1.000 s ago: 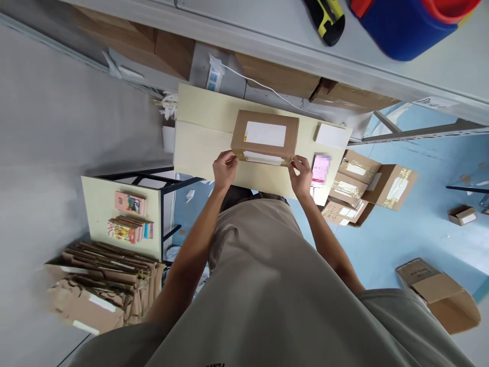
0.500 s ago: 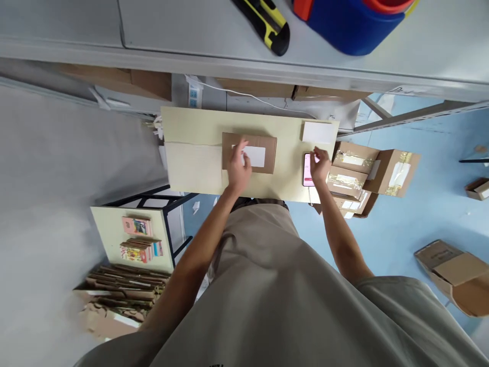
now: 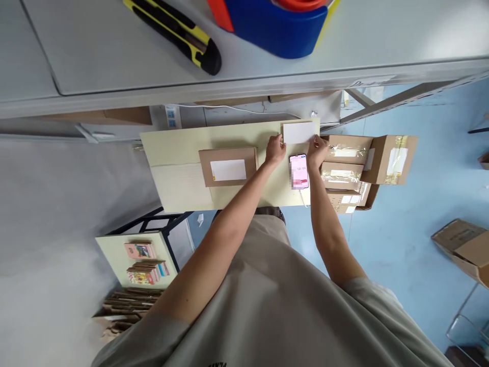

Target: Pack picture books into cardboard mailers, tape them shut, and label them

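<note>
A flat white rectangular stack of paper (image 3: 299, 133) lies at the far right corner of the pale yellow table (image 3: 173, 145). At its left edge, my left hand (image 3: 275, 149) has its fingers closed in a pinch. Opposite, my right hand (image 3: 317, 152) pinches the near right corner of the stack. Between my forearms a phone (image 3: 299, 172) with a pink screen lies on the table, a white cable at its lower end. To the left of my left hand sits a closed brown cardboard box (image 3: 228, 167) with a white label on top.
Above the table, a grey shelf (image 3: 126, 76) holds a yellow and black utility knife (image 3: 179, 33) and a blue and red tape dispenser (image 3: 275, 25). Taped cardboard boxes (image 3: 346, 153) are stacked at the right. A small table with books (image 3: 139, 250) stands at the lower left.
My left hand has left the cardboard box and moved right to the white stack. My right hand has moved off the phone to the stack's right corner. The camera view has shifted.
</note>
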`<state>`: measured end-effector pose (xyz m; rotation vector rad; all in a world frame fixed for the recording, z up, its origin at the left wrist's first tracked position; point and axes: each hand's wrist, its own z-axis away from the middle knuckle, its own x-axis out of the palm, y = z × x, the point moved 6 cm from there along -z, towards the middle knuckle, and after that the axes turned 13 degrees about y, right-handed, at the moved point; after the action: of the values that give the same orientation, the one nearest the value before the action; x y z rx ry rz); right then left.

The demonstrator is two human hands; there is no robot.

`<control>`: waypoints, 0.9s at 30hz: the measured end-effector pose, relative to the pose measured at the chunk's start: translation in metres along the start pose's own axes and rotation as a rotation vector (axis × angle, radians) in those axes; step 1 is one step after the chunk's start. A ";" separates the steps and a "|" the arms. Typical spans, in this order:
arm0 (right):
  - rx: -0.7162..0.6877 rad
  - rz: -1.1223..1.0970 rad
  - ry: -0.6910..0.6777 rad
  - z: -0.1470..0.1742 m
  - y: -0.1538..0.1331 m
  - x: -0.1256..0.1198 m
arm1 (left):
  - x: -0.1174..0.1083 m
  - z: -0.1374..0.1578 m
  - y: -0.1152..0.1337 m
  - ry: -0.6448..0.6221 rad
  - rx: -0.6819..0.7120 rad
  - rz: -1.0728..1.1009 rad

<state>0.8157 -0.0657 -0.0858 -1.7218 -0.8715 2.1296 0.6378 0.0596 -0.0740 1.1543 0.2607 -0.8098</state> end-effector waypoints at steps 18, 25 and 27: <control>-0.066 0.033 0.006 0.003 -0.022 -0.020 | -0.008 0.011 0.009 0.005 -0.030 -0.037; -0.057 0.011 -0.031 -0.001 -0.016 -0.015 | -0.014 0.007 0.016 0.091 -0.151 0.062; -0.046 0.024 -0.039 -0.004 -0.012 -0.013 | -0.014 0.007 0.018 0.097 -0.214 0.155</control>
<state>0.8212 -0.0621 -0.0683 -1.7260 -0.9220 2.1822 0.6388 0.0618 -0.0506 0.9996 0.3255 -0.5756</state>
